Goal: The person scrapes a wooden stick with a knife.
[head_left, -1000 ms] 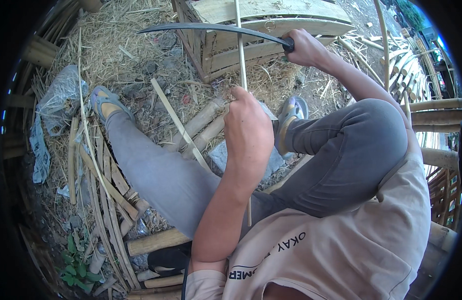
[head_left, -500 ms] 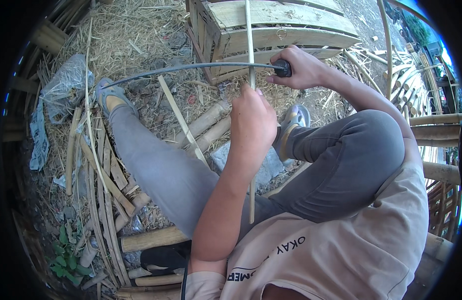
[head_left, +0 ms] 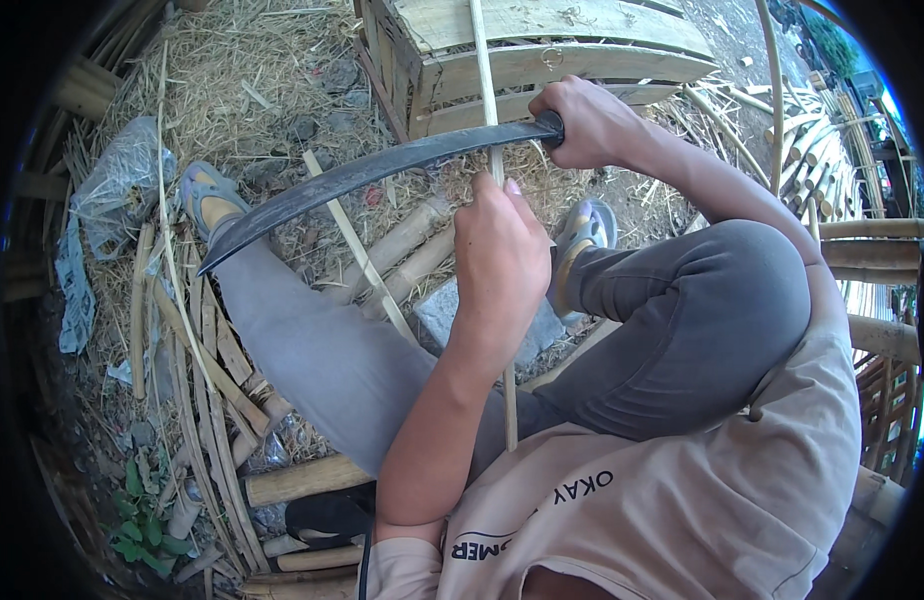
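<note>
My left hand [head_left: 502, 255] is closed around a thin bamboo strip [head_left: 485, 75], which runs lengthwise from above the wooden crate down to my lap. In my right hand [head_left: 594, 125] is the dark handle of a long curved machete [head_left: 352, 178]. Its blade reaches leftward across the strip, just above my left fist, with the broad flat side showing and the tip over my left shin. Blade and strip cross and appear to touch. The fingers of my left hand partly hide the strip.
A slatted wooden crate [head_left: 562, 75] stands ahead on straw-covered ground. Another bamboo strip [head_left: 357, 245] slants beside my left leg. Split bamboo pieces [head_left: 207, 420] and a clear plastic bag [head_left: 127, 185] lie at left. A grey block [head_left: 437, 312] sits between my legs; cut bamboo poles [head_left: 807, 155] are piled at right.
The machete has turned in my right hand, from edge-on to showing its broad side, and its tip has dropped toward my shin. The strip's upper end has shifted slightly left.
</note>
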Demonstrator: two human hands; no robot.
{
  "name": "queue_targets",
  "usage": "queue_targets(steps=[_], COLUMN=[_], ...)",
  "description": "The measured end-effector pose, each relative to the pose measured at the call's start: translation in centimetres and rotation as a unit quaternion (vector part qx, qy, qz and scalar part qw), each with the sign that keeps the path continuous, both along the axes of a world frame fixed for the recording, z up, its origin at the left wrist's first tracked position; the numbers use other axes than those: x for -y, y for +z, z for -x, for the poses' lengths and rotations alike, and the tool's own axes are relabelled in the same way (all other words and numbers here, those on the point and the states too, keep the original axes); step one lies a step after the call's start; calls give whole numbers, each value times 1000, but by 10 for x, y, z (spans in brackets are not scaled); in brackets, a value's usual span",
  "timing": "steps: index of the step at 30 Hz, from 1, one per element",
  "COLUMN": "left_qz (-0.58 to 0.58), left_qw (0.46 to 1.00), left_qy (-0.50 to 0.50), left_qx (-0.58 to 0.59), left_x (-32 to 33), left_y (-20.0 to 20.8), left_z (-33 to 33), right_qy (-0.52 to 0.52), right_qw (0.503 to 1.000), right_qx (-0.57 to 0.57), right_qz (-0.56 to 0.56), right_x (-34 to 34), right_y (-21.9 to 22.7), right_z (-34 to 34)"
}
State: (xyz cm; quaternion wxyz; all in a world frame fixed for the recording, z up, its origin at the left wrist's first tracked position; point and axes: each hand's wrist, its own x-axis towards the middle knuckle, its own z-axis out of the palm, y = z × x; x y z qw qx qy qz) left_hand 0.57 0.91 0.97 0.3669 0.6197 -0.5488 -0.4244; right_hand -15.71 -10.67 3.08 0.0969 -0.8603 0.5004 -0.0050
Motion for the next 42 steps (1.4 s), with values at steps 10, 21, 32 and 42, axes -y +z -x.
queue_targets(steps=[10,21,32,42], left_qz=[17,-1,-18,2], left_qw=[998,999,999,999], left_qy=[-19,-19,-10,-21], left_qx=[49,42,27,49], left_x=[0,0,-13,-7], left_y=[7,12,11,2], left_z=[-6,-11,-17,-11], right_qy=[-13,-21,-156,-61], right_qw=[1000,997,980,997], right_qx=[-22,-38,-86,23], right_qz=[7,70,83,-27], right_x=[9,14,34,2], right_y=[-4,-7,-2,2], right_z=[7,28,87,44])
